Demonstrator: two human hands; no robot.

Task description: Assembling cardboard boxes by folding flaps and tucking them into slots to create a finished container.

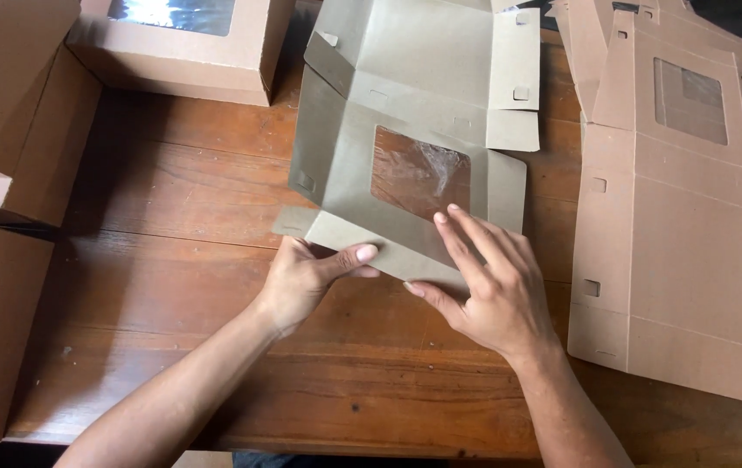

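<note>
so the person's got a flat cardboard box blank (pixel 405 139) with a clear plastic window (pixel 416 172) laid out on the wooden table (pixel 171 286), roughly centre, a bit to the far side. its long axis runs near-to-far, tilted slightly so the far end leans right, and the window panel sits toward the near end.

left hand (pixel 301 277) is curled around the near edge flap (pixel 362 243), thumb on top and fingers tucked under, pinching it and bending it up. right hand (pixel 492 286) is spread flat and open, fingertips pressing the panel just beside the window's near right corner, not gripping anything.

my read: it's early in the folding. only that near flap looks like it's being creased; the side flaps and far panels mostly lie loose, none of the tabs look locked into slots.

for comparison there's a finished windowed box (pixel 176 43) at far left, more made-up boxes (pixel 7 130) along the left edge, and a stack of unfolded blanks (pixel 683 217) on the right.
</note>
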